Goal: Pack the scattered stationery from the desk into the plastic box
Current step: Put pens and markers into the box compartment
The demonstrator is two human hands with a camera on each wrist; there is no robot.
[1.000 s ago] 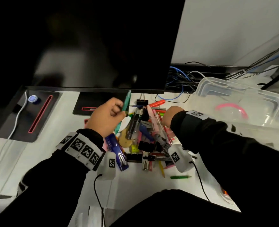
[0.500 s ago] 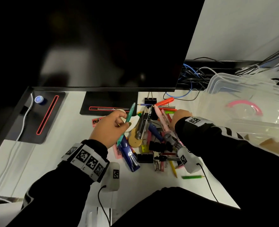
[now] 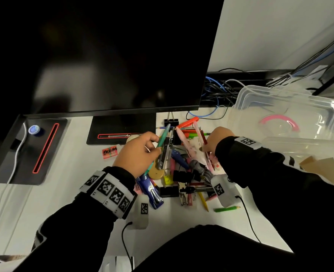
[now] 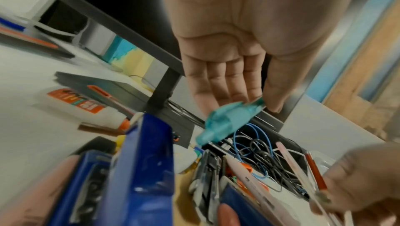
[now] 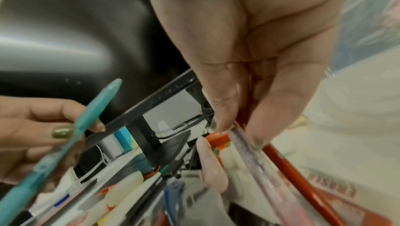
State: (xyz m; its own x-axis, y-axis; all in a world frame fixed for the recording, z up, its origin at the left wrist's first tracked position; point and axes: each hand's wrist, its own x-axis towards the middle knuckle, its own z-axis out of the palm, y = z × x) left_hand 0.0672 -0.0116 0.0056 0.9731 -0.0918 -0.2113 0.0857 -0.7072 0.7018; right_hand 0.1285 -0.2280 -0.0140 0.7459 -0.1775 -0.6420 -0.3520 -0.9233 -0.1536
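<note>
While left hand (image 3: 136, 154) fingers pinch teal pen (image 3: 163, 135), right hand (image 5: 244, 62) fingers clamp clear ruler (image 5: 257, 158): lift steadily, clear pile, carry both to plastic box (image 3: 319, 107).

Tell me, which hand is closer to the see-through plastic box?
Right. The right hand is beside the plastic box, over the stationery pile; the left hand, holding a teal pen, is farther away.
</note>
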